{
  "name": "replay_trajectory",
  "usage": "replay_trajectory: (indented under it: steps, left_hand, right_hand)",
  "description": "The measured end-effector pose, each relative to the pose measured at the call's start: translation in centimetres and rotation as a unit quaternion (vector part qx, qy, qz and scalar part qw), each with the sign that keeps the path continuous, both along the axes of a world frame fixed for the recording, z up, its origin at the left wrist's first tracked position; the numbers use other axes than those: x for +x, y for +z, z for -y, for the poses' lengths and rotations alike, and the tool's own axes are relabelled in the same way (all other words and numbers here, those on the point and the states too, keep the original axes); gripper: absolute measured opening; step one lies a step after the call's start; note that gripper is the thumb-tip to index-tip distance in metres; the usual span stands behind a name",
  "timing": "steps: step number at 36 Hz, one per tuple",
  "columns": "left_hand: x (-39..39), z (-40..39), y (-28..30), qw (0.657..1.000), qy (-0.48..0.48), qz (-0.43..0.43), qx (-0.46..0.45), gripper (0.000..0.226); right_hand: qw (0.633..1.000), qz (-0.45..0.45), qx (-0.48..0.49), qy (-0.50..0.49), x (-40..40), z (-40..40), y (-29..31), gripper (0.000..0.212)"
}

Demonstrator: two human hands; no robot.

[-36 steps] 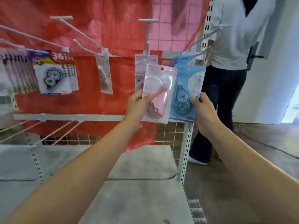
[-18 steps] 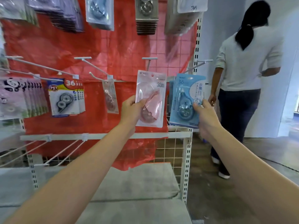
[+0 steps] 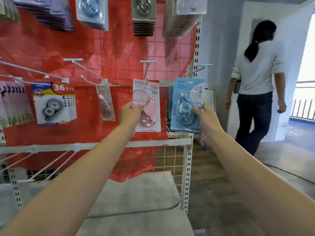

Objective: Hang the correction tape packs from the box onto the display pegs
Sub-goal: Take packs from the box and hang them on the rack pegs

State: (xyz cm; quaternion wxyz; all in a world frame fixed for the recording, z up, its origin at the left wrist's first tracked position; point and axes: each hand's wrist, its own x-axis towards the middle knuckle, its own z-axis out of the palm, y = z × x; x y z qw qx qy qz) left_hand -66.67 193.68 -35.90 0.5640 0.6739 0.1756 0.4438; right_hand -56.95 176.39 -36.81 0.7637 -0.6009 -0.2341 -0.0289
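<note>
Red plastic covers the wall behind the pegs. Left hand [image 3: 130, 111] pinches the pink pack [image 3: 148, 106], its top at the middle peg [image 3: 146, 71]. Right hand [image 3: 205, 114] pinches the blue pack [image 3: 185, 103]. Line each hole up with its peg tip, then slide it on gently.

We face a white wire rack [image 3: 187, 167] draped with a red plastic sheet [image 3: 51, 51]. Below us sits a grey shelf [image 3: 136, 193]. To our right, a person [image 3: 257, 86] walks over the wooden floor [image 3: 213, 193] toward a bright doorway [image 3: 305, 74].
</note>
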Motion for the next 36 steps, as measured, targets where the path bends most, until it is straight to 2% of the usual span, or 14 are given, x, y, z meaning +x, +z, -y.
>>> replay_trajectory:
  steps: [5,15,24,30,32,34,36]
  left_hand:
    - [0.7,-0.1,0.0,1.000,-0.007,0.002,-0.011,0.013]
    - [1.1,0.0,-0.4,1.000,-0.008,0.018,-0.025,0.014]
    - [2.1,-0.7,-0.6,0.999,-0.014,0.024,-0.042,0.013]
    - [4.4,-2.8,-1.1,0.999,0.022,0.010,-0.049,0.034]
    - [5.6,-3.6,-1.3,0.998,0.036,0.004,-0.041,0.040]
    - [6.8,-4.4,-1.3,0.998,0.050,-0.003,-0.031,0.041]
    - [7.7,-5.1,-1.2,0.997,0.071,-0.021,-0.019,0.041]
  right_hand:
    - [0.999,-0.006,0.027,-0.040,0.9,0.5,1.0,0.012]
    - [0.997,-0.069,0.012,-0.010,2.3,1.0,0.7,0.013]
    - [0.996,-0.056,-0.060,-0.028,3.6,-0.6,0.8,0.010]
    - [0.993,-0.042,-0.098,-0.053,7.6,-4.1,0.3,0.013]
    - [0.991,-0.035,-0.116,-0.056,9.3,-5.2,0.0,0.020]
    - [0.989,-0.023,-0.138,-0.056,10.9,-6.2,-0.3,0.036]
    - [0.985,0.001,-0.159,-0.071,12.3,-7.0,-0.5,0.041]
